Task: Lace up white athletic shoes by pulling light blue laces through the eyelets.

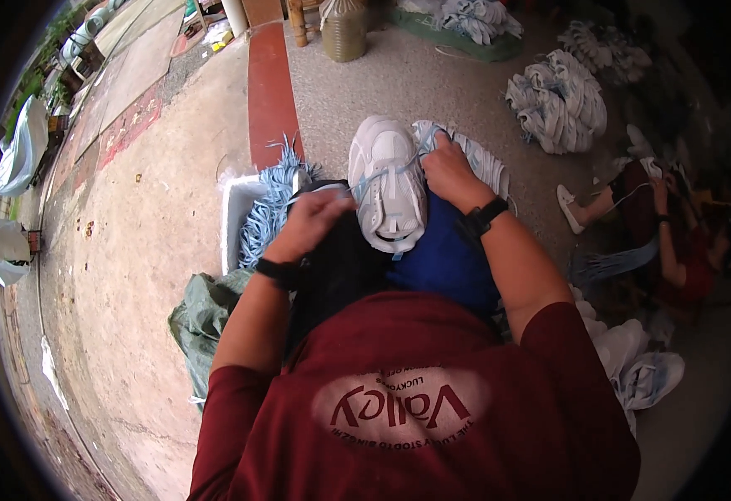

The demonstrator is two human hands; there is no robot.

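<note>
A white shoe point(389, 210) rests upright on my lap, between dark and blue cloth. A light-blue shoelace point(399, 169) runs across its upper toward the right. My right hand point(453, 171) is closed at the shoe's right side, fingers pinched on the lace. My left hand point(319, 219) hovers just left of the shoe, its fingers curled but smeared by motion; whether it holds anything cannot be made out. Beyond my right hand lie more white shoe parts point(486, 163). Left of my lap, a white foam box point(230, 225) holds a heap of light-blue laces point(269, 219).
Piles of white shoe uppers point(557, 104) lie at the far right. Another person point(682, 250) sits at the right with laces nearby. A large jar point(343, 33) stands ahead. A green sack point(202, 317) sits at my left; white shoes point(649, 376) lie at lower right.
</note>
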